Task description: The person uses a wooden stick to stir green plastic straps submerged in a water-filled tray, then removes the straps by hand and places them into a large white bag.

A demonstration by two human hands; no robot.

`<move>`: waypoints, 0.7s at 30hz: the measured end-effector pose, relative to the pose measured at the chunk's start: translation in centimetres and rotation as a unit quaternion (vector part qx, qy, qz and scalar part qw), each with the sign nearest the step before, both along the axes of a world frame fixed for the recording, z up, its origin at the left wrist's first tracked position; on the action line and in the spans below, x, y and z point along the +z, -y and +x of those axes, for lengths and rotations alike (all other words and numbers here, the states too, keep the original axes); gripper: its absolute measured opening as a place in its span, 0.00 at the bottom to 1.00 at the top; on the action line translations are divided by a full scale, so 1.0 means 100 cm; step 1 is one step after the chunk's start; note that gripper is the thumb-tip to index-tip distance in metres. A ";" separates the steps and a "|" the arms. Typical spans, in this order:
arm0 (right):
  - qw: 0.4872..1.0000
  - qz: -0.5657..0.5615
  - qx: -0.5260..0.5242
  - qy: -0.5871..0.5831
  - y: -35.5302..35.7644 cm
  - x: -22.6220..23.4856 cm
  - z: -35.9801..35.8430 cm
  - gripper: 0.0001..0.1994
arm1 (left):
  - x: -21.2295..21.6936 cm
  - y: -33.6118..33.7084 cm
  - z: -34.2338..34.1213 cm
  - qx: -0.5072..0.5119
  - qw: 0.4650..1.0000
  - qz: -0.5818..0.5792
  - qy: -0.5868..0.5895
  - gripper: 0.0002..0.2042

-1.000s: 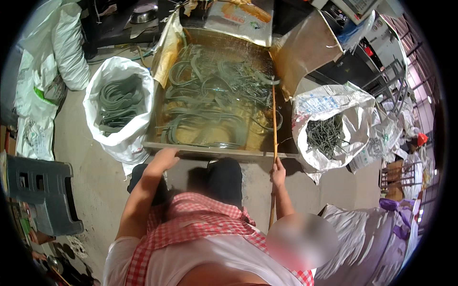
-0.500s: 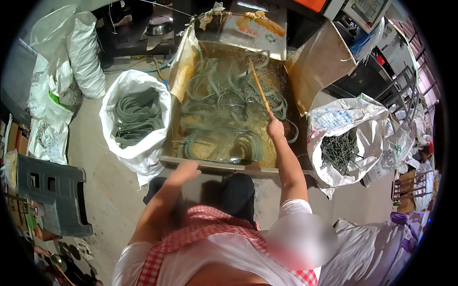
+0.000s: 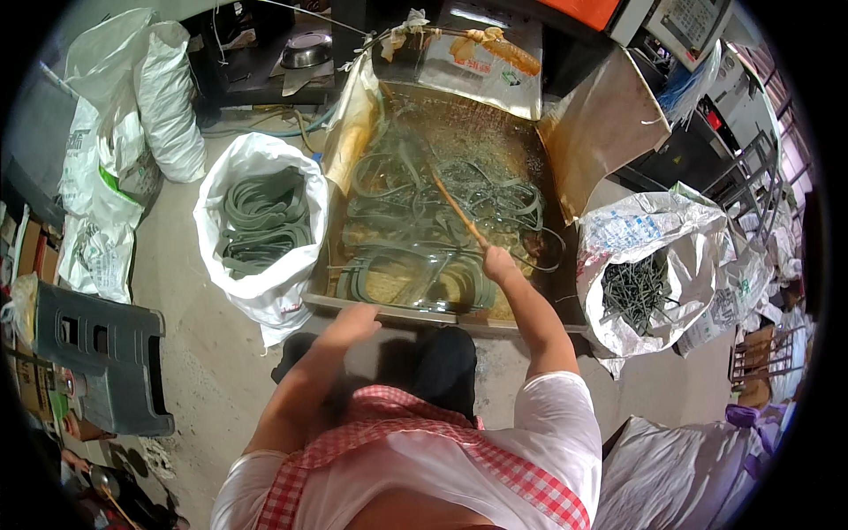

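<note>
My right hand (image 3: 500, 264) is closed round the near end of a thin wooden stick (image 3: 457, 208). The stick slants away to the left, its far end among grey-green, flexible-looking strips (image 3: 389, 177) in a shallow tub of water (image 3: 424, 322). Curved bundles of these strips (image 3: 353, 281) lie near the tub's front, partly under the water. My left hand (image 3: 355, 323) is just by the tub's front rim, thumb and fingers a little apart, with nothing visible in it. Whether it touches the rim I cannot tell.
Left of the tub stands a white sack (image 3: 212, 199) of folded grey-green strips. A second sack (image 3: 698, 256) at the right holds short dark pieces (image 3: 634, 287). A grey plastic stool (image 3: 110, 353) is at far left. A brownish panel (image 3: 605, 128) rises along the tub's right side.
My right hand has moved nearer and slightly left. The stick's far end has swung left and nearer through the strips. My left hand stays by the front rim.
</note>
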State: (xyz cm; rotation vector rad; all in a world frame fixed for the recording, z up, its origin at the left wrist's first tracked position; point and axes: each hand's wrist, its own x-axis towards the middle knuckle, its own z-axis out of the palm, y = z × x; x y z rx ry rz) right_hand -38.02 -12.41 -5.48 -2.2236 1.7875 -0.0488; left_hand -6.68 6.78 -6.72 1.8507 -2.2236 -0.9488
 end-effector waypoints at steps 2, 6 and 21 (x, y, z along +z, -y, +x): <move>0.999 0.038 -0.022 -0.028 -0.014 -0.002 -0.007 0.16 | -0.005 -0.003 0.000 0.001 1.000 -0.001 0.009 0.17; 0.992 0.027 -0.033 0.115 -0.074 0.017 -0.024 0.19 | 0.002 -0.009 0.004 0.015 1.000 -0.022 0.008 0.15; 0.970 -0.011 -0.126 0.209 -0.180 -0.028 -0.082 0.22 | -0.002 -0.006 -0.007 -0.016 1.000 0.008 0.014 0.19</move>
